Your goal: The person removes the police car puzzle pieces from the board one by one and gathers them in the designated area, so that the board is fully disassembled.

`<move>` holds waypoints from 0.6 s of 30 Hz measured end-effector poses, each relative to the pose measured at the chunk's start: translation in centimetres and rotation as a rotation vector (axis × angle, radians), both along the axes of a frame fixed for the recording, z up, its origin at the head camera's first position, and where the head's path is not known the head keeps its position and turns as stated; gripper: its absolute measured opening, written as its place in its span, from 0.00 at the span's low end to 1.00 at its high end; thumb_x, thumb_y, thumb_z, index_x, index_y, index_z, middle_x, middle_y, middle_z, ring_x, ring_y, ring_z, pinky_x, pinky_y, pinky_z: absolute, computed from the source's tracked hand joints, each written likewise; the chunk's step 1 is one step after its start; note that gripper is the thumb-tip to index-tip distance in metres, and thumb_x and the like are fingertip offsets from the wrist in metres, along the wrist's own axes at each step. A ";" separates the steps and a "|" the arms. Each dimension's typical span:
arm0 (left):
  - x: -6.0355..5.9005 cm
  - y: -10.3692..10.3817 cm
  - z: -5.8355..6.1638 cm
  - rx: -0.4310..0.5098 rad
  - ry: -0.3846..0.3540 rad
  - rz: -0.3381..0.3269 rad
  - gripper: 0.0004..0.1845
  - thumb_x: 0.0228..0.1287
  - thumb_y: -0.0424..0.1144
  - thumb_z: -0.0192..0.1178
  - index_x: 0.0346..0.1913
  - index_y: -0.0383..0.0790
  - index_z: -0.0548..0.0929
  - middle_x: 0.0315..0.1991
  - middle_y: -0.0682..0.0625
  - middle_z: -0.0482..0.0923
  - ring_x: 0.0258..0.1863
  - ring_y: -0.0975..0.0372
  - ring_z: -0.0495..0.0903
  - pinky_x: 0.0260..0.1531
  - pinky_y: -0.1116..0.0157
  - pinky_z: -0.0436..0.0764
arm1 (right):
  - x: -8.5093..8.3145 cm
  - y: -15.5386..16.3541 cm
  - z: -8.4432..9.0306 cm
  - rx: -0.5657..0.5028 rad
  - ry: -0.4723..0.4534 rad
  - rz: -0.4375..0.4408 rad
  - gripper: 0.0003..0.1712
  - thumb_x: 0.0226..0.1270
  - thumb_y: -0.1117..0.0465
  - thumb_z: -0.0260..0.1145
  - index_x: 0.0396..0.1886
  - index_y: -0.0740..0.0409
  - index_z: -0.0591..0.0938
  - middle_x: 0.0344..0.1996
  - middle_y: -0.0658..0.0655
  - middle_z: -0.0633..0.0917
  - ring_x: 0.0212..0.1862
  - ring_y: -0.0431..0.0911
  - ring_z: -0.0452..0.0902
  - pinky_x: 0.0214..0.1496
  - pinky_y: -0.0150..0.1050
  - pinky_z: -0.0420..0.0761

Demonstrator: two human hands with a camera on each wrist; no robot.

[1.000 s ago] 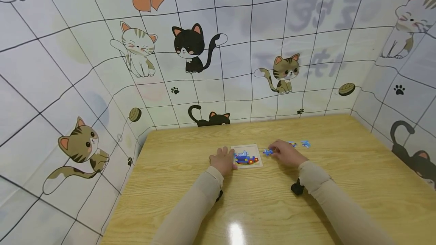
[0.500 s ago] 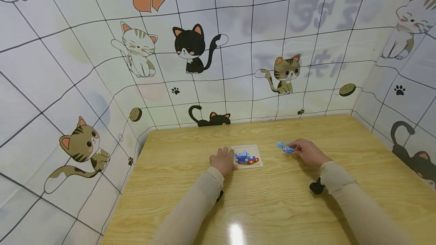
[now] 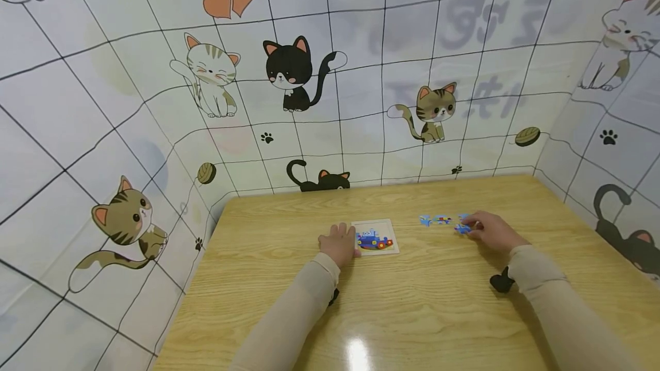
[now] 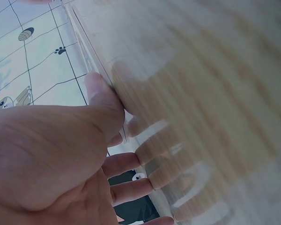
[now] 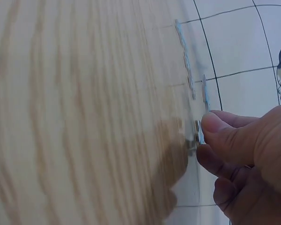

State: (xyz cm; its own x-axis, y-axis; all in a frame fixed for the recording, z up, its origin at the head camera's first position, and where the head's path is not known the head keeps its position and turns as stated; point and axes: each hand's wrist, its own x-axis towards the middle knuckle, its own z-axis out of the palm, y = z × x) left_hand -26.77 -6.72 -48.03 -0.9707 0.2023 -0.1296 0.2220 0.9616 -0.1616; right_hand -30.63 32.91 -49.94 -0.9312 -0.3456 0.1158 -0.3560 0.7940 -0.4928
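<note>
Our right hand [image 3: 492, 232] pinches a blue puzzle piece [image 3: 462, 228] at its fingertips [image 5: 210, 125], at nine o'clock from the knuckles. Our left hand [image 3: 337, 243] rests relaxed fingers against the puzzle board [image 3: 378, 237].

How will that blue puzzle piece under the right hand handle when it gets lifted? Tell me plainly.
The blue puzzle piece looks thin and flat in the right wrist view, so it is probably light and fairly stiff. Lying flush on the glossy table, it may slide rather than lift, so it needs a pinch at its edge. The right hand pinches it with thumb and fingers.
</note>
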 end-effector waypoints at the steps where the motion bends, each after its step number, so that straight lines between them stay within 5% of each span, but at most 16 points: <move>1: 0.0 0.0 0.0 -0.003 0.003 -0.002 0.37 0.64 0.64 0.50 0.72 0.52 0.63 0.52 0.49 0.66 0.49 0.56 0.65 0.32 0.53 0.76 | 0.1 0.1 0.1 0.008 -0.002 -0.001 0.15 0.64 0.70 0.64 0.51 0.68 0.80 0.46 0.67 0.80 0.45 0.60 0.76 0.45 0.56 0.76; 18: 0.1 0.0 -0.1 -0.015 0.007 -0.010 0.37 0.64 0.64 0.49 0.72 0.52 0.62 0.55 0.49 0.66 0.51 0.55 0.66 0.38 0.49 0.78 | 0.4 1.6 -0.4 0.070 -0.017 -0.010 0.17 0.63 0.71 0.65 0.52 0.68 0.80 0.43 0.66 0.80 0.42 0.55 0.75 0.43 0.54 0.75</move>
